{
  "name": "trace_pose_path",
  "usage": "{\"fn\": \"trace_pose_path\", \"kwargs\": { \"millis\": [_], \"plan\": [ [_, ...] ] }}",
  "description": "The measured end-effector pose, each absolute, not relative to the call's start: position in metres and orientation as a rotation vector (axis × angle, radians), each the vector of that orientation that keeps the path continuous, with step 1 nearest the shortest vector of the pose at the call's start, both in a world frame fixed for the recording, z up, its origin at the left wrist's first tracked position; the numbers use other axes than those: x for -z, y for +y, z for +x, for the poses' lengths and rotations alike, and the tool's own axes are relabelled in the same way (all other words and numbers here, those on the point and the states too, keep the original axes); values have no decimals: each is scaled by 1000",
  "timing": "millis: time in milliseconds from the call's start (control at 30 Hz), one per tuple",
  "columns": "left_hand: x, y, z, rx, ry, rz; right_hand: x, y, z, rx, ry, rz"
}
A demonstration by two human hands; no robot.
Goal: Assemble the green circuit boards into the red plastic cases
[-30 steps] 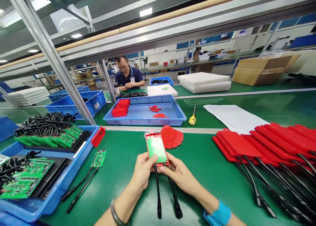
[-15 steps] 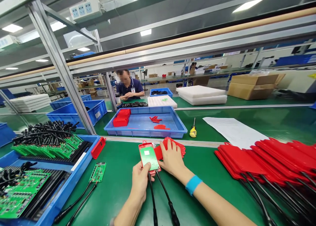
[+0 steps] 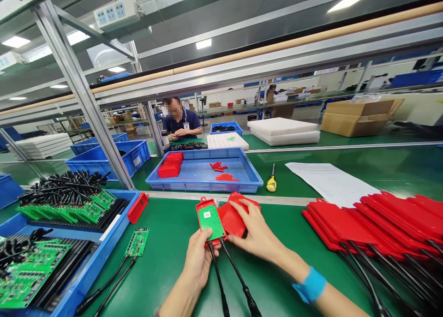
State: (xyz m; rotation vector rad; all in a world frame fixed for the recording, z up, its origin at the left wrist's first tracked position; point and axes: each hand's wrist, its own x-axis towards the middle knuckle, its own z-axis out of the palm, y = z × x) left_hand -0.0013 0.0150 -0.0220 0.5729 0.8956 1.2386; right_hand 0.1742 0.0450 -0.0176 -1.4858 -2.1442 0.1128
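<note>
On the green bench mat (image 3: pixel 166 261) just in front of the person, the right hand (image 3: pixel 258 236) has come back from the pile of red lids: half a second ago it lay flat on that pile, and now it carries one red lid (image 3: pixel 232 220) toward the left hand, tilted, its edge just beside the tray. A second ago both hands held the tray together. The left hand (image 3: pixel 198 257) keeps its hold, fingers and thumb closed on the lower end of the red tray with the green circuit board (image 3: pixel 209 219), which stands tilted up above the mat; two black cables (image 3: pixel 238 284) hang from its lower end toward the near edge. The right hand's fingers are closed around the red lid, thumb on top.

To the left, a loose circuit board (image 3: pixel 137 241) with its own black leads lies on the mat, beside a blue bin (image 3: pixel 100 243) filled with green boards and black cables. To the right, a row of closed red cases (image 3: pixel 374 224) with cables lies overlapped.

Farther off, past a metal rail, stand a shallow blue tray (image 3: pixel 204 174) with red parts, a yellow-handled screwdriver (image 3: pixel 271 182) and a white sheet (image 3: pixel 332 183). Beyond these are white foam slabs (image 3: pixel 284 130), cardboard boxes (image 3: pixel 360 116) and a seated person in a dark shirt (image 3: pixel 180 121), under aluminium framing and ceiling lights.
</note>
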Motion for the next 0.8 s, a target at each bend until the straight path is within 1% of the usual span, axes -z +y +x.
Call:
{"fn": "trace_pose_path", "kwargs": {
  "millis": [67,167,233,367,467,533,633,800],
  "plan": [
    [20,10,3,-1171,845,616,19,24,178,-288,-2163,-1282],
    [19,4,8,-1069,805,664,20,0,181,-524,-2045,-1119],
    [20,0,10,-1042,817,603,19,-8,184,-753,-1815,-1021],
    [24,-5,13,-1009,888,382,16,-12,187,-1363,-1254,-719],
    [24,-9,16,-985,829,445,16,-14,185,-1656,-1126,-655],
    [21,-11,18,-975,763,550,18,-13,183,-1690,-1105,-667],
    [18,-12,20,-961,719,663,21,-10,183,-1638,-998,-722],
    [18,-11,18,-984,821,857,17,0,195,-1525,-630,-819]
  ]
}}
